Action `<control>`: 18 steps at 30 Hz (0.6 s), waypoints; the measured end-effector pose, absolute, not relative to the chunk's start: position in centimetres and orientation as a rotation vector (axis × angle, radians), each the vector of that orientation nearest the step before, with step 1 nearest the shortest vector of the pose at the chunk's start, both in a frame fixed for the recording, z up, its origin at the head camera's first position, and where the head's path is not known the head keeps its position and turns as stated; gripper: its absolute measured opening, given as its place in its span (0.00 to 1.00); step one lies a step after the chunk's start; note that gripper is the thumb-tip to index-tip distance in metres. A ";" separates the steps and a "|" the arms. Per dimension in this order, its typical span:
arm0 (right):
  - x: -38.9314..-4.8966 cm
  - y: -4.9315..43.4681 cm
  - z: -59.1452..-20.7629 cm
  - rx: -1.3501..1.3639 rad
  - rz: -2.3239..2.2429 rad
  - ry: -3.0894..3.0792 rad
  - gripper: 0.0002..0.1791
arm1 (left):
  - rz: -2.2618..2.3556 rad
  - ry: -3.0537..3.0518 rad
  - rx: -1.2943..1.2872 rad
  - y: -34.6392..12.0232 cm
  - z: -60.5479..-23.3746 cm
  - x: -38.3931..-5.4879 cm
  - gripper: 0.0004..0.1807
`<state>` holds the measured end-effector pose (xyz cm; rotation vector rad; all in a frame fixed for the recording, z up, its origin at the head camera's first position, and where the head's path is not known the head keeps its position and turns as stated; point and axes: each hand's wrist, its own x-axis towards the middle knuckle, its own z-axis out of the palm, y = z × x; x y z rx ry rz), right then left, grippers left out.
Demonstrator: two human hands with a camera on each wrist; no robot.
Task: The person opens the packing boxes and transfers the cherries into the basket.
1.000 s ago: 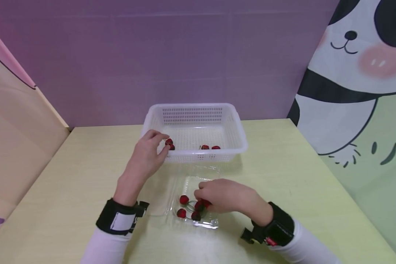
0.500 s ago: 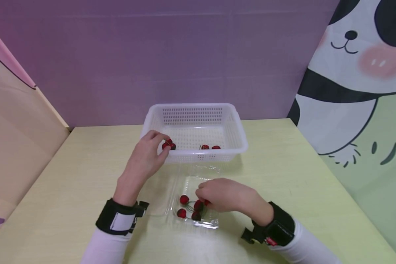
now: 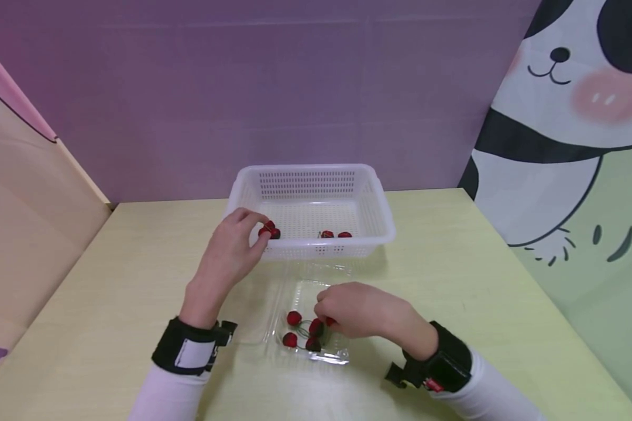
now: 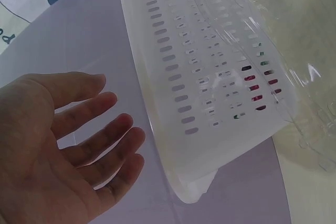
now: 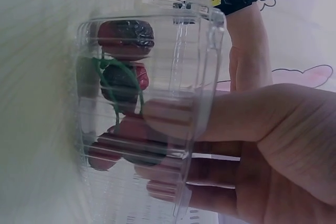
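Note:
My left hand (image 3: 233, 242) hovers over the near left corner of the white perforated basket (image 3: 316, 168). In the left wrist view, the left hand (image 4: 68, 140) has spread, loosely bent fingers with nothing between them. A cluster of cherries (image 3: 275, 233) sits in the basket by its fingertips. My right hand (image 3: 360, 310) reaches into the clear plastic clamshell box (image 3: 339, 358) and pinches a cherry (image 3: 330, 321) between thumb and fingers, mostly hidden from above. Through the box wall, a cherry (image 5: 144, 148) shows between the fingers of the right hand (image 5: 236, 145).
Several more cherries (image 3: 289, 340) with green stems lie in the box to the left of my right hand. The clear lid (image 3: 250, 316) lies folded out to the left. Two red cherries (image 3: 344, 235) sit farther right in the basket. A purple backdrop (image 3: 295, 93) stands behind the table.
The cherries by my left fingertips have spread apart, so a third one shows. My right hand has shifted slightly right, and less of the cherry under it is visible. The basket has not moved.

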<state>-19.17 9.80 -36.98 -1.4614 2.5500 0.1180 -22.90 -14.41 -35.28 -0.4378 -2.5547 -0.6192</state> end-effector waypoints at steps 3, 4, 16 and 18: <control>-19.2 9.8 -36.9 -1.474 0.106 2.557 0.11 | -0.603 -2.537 -0.451 -14.4 -35.3 -22.9 0.09; -19.2 9.8 -36.8 -1.475 0.101 2.559 0.11 | -0.599 -2.533 -0.454 -14.4 -35.3 -23.0 0.09; -19.2 9.9 -36.0 -1.505 0.020 2.578 0.08 | -0.572 -2.537 -0.445 -14.3 -35.4 -23.0 0.10; -19.2 9.9 -36.0 -1.516 0.000 2.584 0.08 | -0.570 -2.539 -0.447 -14.3 -35.5 -23.0 0.10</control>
